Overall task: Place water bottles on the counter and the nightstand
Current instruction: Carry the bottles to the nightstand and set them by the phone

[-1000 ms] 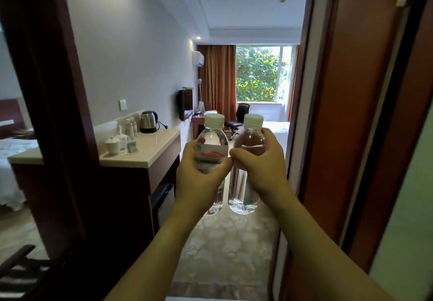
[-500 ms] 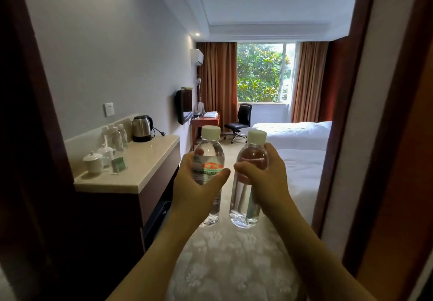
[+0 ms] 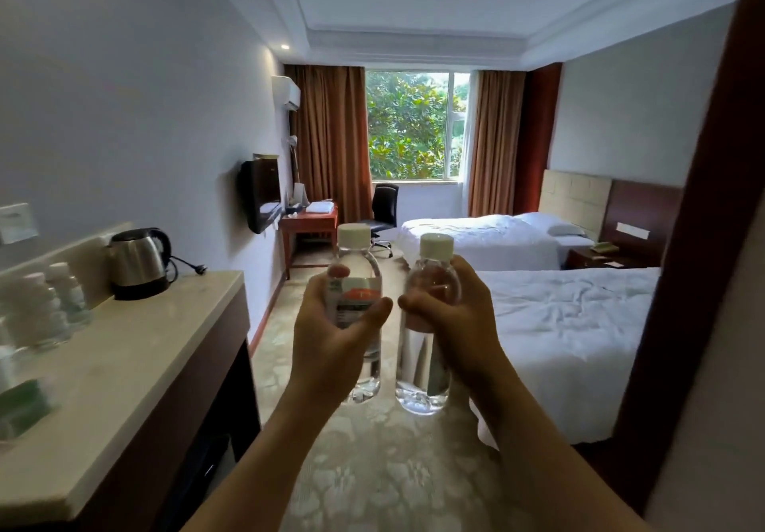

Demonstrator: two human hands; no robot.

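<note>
I hold two clear water bottles upright in front of me, side by side over the carpet. My left hand (image 3: 331, 339) grips the labelled water bottle (image 3: 355, 260), which has a white cap. My right hand (image 3: 455, 320) grips the plain water bottle (image 3: 422, 382), also white-capped. The cream stone counter (image 3: 124, 370) runs along the left wall, level with my left forearm. The dark wooden nightstand (image 3: 596, 260) stands far off at the right, between the two beds.
On the counter stand a steel kettle (image 3: 138, 262), several small bottles (image 3: 62, 299) and a green packet (image 3: 25, 405). Two white beds (image 3: 567, 333) fill the right side. A dark door frame (image 3: 687, 241) rises at right. A desk (image 3: 308, 221) and office chair (image 3: 383, 210) sit by the window.
I have come through the doorway into the room; the counter now lies close at my left and both beds and the nightstand have come into sight. Both hands still hold their bottles.
</note>
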